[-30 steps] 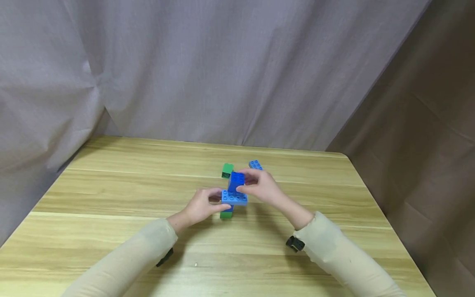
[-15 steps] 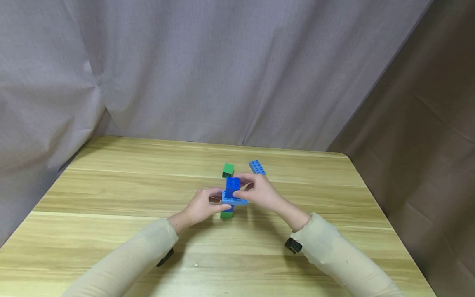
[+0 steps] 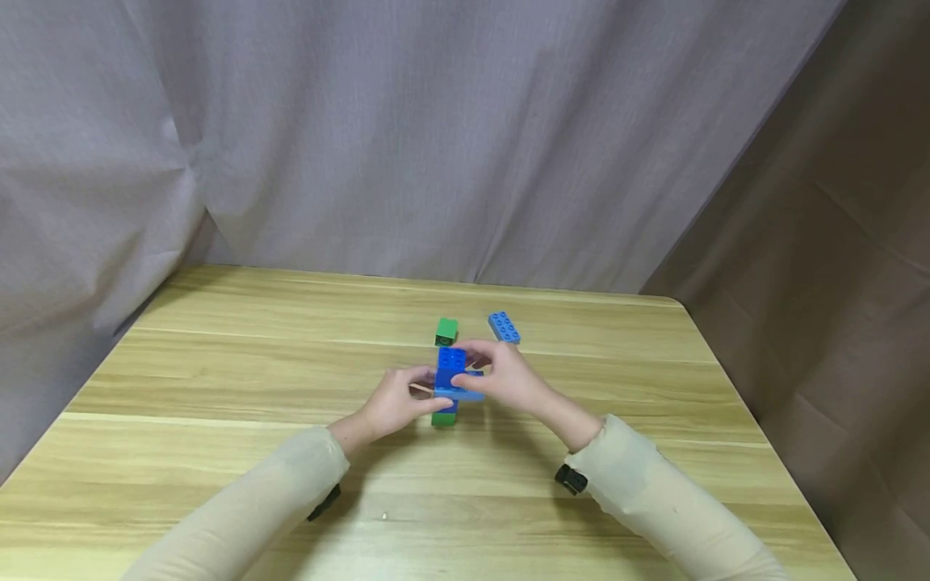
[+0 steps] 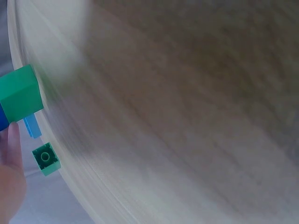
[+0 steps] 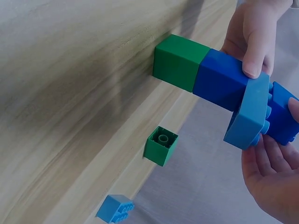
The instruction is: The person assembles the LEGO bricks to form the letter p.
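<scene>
My left hand (image 3: 388, 405) grips a stack of toy building bricks, thumb on the near side. From the bottom, the stack has a green brick (image 5: 180, 63), a dark blue brick (image 5: 222, 77) and a longer, thinner light blue brick (image 5: 250, 114) that juts out to the right. At the light blue brick's left end, my right hand (image 3: 508, 378) pinches another dark blue brick (image 3: 451, 367). In the right wrist view, light blue studs show between those two bricks. Only part of my left hand (image 4: 11, 182) enters the left wrist view, beside the green brick (image 4: 22, 93).
Behind the stack, a loose green brick (image 3: 446, 332) lies on the wooden table (image 3: 254, 355), its hollow underside facing me. To its right lies a light blue studded brick (image 3: 504, 327). A grey curtain (image 3: 407, 145) hangs behind the table's far edge.
My right hand has shifted the upper dark blue brick left and slightly down, from mid-length of the light blue brick to its left end. The left hand has stayed in place.
</scene>
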Tool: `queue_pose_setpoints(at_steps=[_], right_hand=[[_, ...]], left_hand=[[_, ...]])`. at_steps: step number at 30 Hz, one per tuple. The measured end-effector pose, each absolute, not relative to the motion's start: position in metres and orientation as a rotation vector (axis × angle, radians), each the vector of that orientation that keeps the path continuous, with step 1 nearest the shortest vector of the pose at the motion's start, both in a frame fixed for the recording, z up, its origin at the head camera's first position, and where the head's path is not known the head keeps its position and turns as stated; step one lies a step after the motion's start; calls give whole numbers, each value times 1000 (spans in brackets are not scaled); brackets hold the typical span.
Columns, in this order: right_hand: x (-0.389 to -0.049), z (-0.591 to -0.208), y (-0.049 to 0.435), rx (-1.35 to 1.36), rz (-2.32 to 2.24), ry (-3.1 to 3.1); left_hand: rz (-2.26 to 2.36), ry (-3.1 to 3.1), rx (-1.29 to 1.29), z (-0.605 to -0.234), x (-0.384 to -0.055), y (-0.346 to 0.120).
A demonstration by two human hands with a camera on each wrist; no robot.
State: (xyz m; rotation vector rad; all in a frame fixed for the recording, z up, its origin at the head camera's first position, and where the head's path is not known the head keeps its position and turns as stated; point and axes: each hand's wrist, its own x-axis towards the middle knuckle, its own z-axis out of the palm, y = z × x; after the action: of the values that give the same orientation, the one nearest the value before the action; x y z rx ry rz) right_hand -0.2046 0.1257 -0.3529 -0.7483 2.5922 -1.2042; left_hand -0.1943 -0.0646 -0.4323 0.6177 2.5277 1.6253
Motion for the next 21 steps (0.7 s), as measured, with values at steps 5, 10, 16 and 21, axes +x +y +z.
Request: queue_pose_setpoints(at_steps=[5, 10, 16, 21], right_hand=[[-202, -352, 125, -772, -1167, 2614], [-202, -354, 126, -873, -1083, 2670], [-202, -355, 127, -911, -1028, 2701], [-203, -354, 127, -894, -1039, 2659]], left_hand=[[1625, 2517, 608, -432, -195, -65], [1610, 2523, 614, -432, -195, -65], [1597, 2517, 604, -432, -194, -66], [1604, 2515, 597, -432, -194, -66]])
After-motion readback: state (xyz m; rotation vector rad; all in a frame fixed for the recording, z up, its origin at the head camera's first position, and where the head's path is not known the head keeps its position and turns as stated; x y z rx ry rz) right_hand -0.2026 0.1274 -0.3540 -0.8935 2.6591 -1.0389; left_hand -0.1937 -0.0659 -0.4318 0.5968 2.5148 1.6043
